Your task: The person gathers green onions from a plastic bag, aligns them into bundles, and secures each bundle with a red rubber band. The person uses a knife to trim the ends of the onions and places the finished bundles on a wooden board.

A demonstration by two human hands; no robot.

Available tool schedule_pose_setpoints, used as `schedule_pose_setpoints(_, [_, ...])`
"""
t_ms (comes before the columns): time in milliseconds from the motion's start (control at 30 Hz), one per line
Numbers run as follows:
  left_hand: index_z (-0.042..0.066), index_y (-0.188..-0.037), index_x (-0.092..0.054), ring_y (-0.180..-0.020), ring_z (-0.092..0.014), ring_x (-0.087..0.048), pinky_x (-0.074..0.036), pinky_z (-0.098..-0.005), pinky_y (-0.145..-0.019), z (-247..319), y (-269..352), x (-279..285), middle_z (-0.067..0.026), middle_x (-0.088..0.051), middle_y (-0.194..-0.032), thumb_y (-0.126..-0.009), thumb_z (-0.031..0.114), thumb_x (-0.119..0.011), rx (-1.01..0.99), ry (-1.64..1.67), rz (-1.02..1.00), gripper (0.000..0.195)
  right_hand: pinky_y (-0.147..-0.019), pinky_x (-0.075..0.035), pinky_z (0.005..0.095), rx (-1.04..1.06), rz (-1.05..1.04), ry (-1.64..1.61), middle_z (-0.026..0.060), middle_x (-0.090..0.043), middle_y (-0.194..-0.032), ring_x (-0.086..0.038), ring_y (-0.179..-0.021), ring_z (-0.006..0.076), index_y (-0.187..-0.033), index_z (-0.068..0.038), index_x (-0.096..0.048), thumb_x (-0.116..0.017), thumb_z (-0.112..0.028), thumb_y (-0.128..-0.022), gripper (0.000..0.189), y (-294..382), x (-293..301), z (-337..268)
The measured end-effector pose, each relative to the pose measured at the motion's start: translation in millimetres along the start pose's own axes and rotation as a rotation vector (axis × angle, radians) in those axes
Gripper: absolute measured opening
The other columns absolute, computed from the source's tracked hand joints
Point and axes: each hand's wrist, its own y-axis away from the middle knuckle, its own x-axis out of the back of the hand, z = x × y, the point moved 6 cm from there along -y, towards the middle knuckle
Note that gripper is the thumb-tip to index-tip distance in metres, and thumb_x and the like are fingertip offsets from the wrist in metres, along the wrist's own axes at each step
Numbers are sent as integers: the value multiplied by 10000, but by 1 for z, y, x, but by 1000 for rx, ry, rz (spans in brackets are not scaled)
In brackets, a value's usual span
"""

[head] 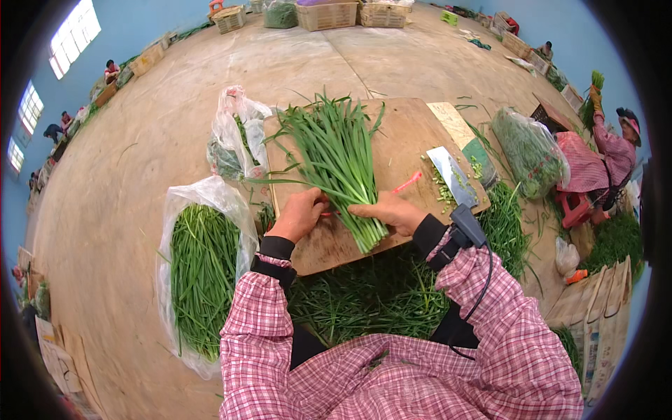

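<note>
A bunch of long green garlic chives [338, 152] lies across the worn wooden board [404, 121], leaves pointing away and pale cut stems towards me. My right hand [396, 212] grips the stem end, thumb over the top. Beside the bunch, my left hand [302, 212] has its fingers pinched together on a red strip, a bit of which shows at the fingertips. Another length of red strip [408, 182] sticks out on the right of the bunch; what lies under the stems is hidden. On the board's right side rests a cleaver [452, 176] among chopped stem ends [443, 191].
Left of the board stands an open plastic bag of chives [205, 278], with a knotted bag [236, 139] beyond. Loose greens [367, 299] lie below the board and more chives [501, 231] to its right. A co-worker [617, 147] sits at right, near a filled bag [530, 152].
</note>
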Motion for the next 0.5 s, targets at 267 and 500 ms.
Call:
schedule_pose_setpoints(267, [-48,-952,-716,-748,-418,-663,-536,-469,-712,36,14,23,-251,-680,-803,-830,255,-773,-134,-385,56,332,-493,-583,357,-54,26,502,145,-678,-724,-716,-626,266,-1032,105,-636,-684,-462,-916,581,34,39,-2])
schedule_pose_setpoints(500, [-23,-731,-689,-729,-455,-674,-542,-526,-658,71,53,-5,-263,-663,-725,-930,290,-681,142,-249,136,372,-456,-531,289,-76,91,132,111,-681,-794,-656,-553,166,-1142,70,-621,-597,-288,-1002,386,41,36,24])
